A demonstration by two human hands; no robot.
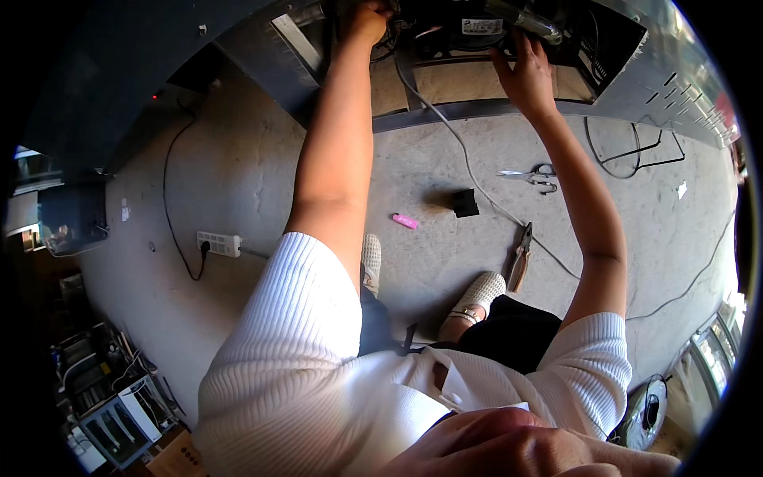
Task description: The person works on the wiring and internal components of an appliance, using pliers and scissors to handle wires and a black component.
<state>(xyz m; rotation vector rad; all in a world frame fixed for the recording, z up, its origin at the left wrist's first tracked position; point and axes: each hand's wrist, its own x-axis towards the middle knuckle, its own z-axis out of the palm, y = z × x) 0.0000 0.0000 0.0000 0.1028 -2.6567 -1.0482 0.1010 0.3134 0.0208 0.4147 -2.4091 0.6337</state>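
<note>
Hands both reach up into the open dark-grey sheet-metal cabinet at the top edge of my feed. Left hand: bent at the wrist, fingers hidden by the frame edge and shadow, so I can't tell whether it grips anything; thin black cabling is just beside it. Right hand: fingers spread, nothing clasped, at the lower front of the rounded black unit with a white label. Contact I can't confirm. That unit sits inside the cabinet, between the two hands.

Long grey cable drops from the opening and runs across the bare concrete floor. On the floor I see metal scissors, brown-handled pliers at the cable, a boxy black piece, and a small pink oblong piece near it. White power strip lies off left, black plug seated in it.
</note>
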